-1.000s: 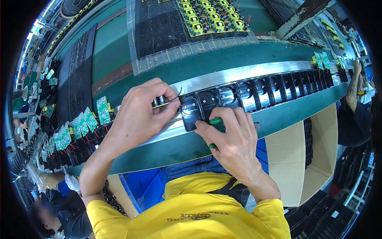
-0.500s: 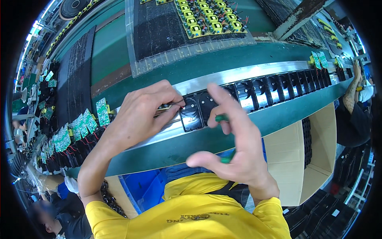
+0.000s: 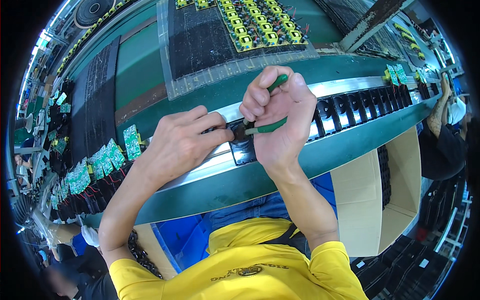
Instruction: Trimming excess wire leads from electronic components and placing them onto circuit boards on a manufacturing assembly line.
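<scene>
My right hand (image 3: 287,132) is closed around green-handled pliers (image 3: 272,125). Their handles are parted, and the dark jaws reach down to the upper part of a black plastic case (image 3: 244,155). At that case's left edge, my left hand (image 3: 181,142) is pinched with its fingertips close to the jaws. Whatever lies between those fingertips is hidden. The case sits at the left end of a row of black cases (image 3: 342,112), set along a silver metal rail (image 3: 205,167). My right hand covers the neighbouring cases.
Green circuit boards (image 3: 102,159) with red wires stand at the left. A panel of boards with yellow transformers (image 3: 262,27) lies on a mat beyond the rail. A cardboard box (image 3: 357,200) and a blue bin (image 3: 177,235) are below the bench edge. Other people work at both sides.
My right hand has come in from the lower right and turned, bringing the pliers' jaws to the end case. My left hand has stayed almost in place.
</scene>
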A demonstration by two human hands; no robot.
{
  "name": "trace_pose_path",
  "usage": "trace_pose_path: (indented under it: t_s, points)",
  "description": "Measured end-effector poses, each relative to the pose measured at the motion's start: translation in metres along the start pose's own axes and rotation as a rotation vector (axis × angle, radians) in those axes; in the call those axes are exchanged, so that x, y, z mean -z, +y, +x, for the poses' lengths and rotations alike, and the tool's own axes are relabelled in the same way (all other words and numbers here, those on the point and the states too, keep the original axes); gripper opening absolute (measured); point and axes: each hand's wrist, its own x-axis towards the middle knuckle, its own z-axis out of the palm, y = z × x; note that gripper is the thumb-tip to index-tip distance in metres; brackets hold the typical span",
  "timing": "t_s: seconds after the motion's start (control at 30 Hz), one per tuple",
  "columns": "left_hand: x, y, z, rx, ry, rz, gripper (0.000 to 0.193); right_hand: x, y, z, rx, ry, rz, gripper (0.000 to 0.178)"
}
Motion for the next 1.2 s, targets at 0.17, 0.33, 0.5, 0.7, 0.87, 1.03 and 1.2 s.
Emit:
trace_pose_path:
  t_s: [0.17, 0.33, 0.5, 0.7, 0.87, 1.03, 1.2]
  points:
    - [-0.003, -0.001, -0.002, -0.005, 0.03, -0.009, 0.013, -0.003, 0.005, 0.002, -0.013, 0.019, -0.037, 0.037]
    - [-0.006, -0.002, -0.001, 0.001, 0.043, -0.045, 0.012, -0.003, 0.014, 0.002, -0.004, -0.021, -0.128, 0.033]
    - [-0.001, 0.005, 0.001, 0.051, 0.041, -0.081, 0.012, 0.005, 0.018, 0.001, 0.042, -0.125, -0.188, 0.026]
    - [0.005, 0.023, 0.01, 0.165, 0.024, -0.067, 0.01, -0.021, -0.013, 0.001, -0.018, 0.088, -0.205, 0.028]
    - [0.013, 0.034, 0.002, 0.304, 0.008, -0.123, 0.01, -0.006, -0.083, -0.044, 0.301, -0.123, -0.976, 0.056]
    - [0.007, 0.038, 0.004, 0.325, 0.041, -0.193, 0.01, 0.016, -0.08, -0.069, 0.291, -0.369, -1.75, 0.035]
    - [-0.002, 0.039, 0.007, 0.257, 0.091, -0.053, 0.01, 0.027, -0.064, -0.077, 0.312, -0.453, -1.921, 0.026]
